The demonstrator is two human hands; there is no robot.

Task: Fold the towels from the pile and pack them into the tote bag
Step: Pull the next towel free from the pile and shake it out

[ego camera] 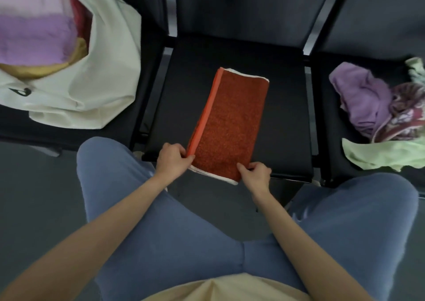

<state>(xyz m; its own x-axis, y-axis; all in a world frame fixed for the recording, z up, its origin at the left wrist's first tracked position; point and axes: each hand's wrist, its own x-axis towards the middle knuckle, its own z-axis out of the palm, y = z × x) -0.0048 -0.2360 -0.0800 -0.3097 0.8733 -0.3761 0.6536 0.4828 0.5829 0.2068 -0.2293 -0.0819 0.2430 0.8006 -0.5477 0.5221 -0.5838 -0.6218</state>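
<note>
Black seats (pixel 287 107) in row. Red towel (pixel 230 125) folded long on middle seat; left hand (pixel 173 160) and right hand (pixel 256 174) pinch near corners. Tote bag (pixel 108 70) left, towel pile (pixel 381 109) right.

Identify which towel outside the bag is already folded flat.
The red towel on the middle seat, pinched by both hands; the pile's purple, patterned and green ones lie crumpled.

A rust-red towel (pixel 230 125) with white end hems lies folded into a long strip on the middle black seat, between the cream tote bag (pixel 108 70), already holding folded towels, and the crumpled pile (pixel 377 107).
</note>
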